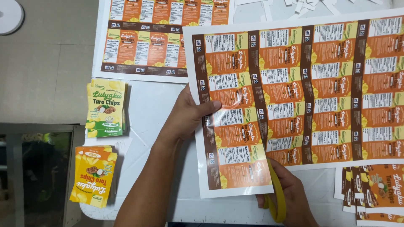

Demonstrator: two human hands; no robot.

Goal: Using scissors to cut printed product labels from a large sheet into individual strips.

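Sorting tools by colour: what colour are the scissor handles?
Yellow: the yellow-handled scissors in the right hand, clearest in the head view.

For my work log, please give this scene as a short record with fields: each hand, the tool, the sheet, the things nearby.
left hand: holds the printed label sheet by its left edge, thumb on top
right hand: grips yellow-handled scissors, cutting up along a brown strip
sheet: glossy, orange labels in columns
nearby: green packet stack, yellow packet stack, second sheet, cut labels
surface: white table

Label stacks (105, 108) left of sheet (294, 84)
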